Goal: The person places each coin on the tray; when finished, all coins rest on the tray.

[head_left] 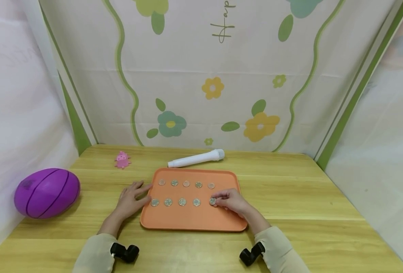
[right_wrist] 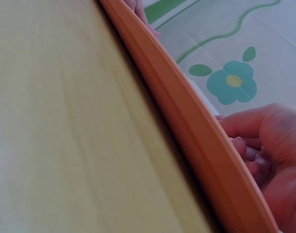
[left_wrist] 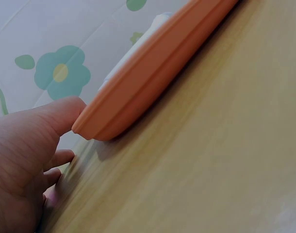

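Note:
An orange tray (head_left: pixel 191 223) lies on the wooden table with several coins on it in two rows. My right hand (head_left: pixel 233 201) is over the tray's right side, its thumb and fingertips pinching a coin (head_left: pixel 213 201) at the right end of the front row. In the right wrist view the other fingers (right_wrist: pixel 253 160) are curled, and the tray's wall hides the coin. My left hand (head_left: pixel 130 200) is spread beside the tray's left edge; its thumb (left_wrist: pixel 65 110) touches the rim, as the left wrist view shows. Nothing is held in it.
Behind the tray lies a white toy microphone (head_left: pixel 196 158). A small pink figure (head_left: pixel 122 160) is at the back left, and a purple ball (head_left: pixel 47 193) with dark lines sits at the left edge. Flower-printed cloth (head_left: pixel 201 53) hangs behind the table.

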{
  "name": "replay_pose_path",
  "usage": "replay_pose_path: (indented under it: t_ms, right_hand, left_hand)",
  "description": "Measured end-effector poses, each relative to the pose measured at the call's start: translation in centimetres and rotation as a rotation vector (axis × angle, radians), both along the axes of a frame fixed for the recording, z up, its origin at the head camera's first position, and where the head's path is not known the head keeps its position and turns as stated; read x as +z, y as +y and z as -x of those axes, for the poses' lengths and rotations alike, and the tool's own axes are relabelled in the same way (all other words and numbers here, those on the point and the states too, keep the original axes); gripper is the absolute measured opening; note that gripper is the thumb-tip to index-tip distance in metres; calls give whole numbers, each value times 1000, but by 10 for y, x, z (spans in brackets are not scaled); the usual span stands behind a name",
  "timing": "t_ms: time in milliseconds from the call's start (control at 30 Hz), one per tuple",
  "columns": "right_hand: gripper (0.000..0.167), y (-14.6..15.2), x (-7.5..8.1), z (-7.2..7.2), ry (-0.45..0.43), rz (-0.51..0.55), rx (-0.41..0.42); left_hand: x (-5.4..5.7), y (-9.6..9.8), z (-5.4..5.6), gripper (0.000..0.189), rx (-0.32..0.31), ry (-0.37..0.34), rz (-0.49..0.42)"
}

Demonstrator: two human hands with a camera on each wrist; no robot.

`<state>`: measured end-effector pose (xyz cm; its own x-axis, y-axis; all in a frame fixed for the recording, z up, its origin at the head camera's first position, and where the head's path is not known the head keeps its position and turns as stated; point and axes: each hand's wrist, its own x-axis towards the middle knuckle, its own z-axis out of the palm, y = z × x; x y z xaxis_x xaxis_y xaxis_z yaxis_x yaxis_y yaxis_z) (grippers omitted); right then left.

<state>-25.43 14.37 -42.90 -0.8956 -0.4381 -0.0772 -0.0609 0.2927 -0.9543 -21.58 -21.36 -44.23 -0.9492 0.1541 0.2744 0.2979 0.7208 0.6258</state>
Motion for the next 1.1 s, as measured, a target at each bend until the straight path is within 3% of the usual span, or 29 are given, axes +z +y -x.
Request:
replay_pose_path:
  t_ms: [433,833,1100]
  right_hand:
    - [20,0,2,-3,36,-33,23]
    - [20,2,0,-4,-12,13,24]
    - [29,9,20,-4,-67,65,17]
  left_hand:
    - [0,-1,0,47,-2,-8,0]
    - [0,0,-2,46,-4,-11,4]
    - [4,0,1,48,-12,-42,-17]
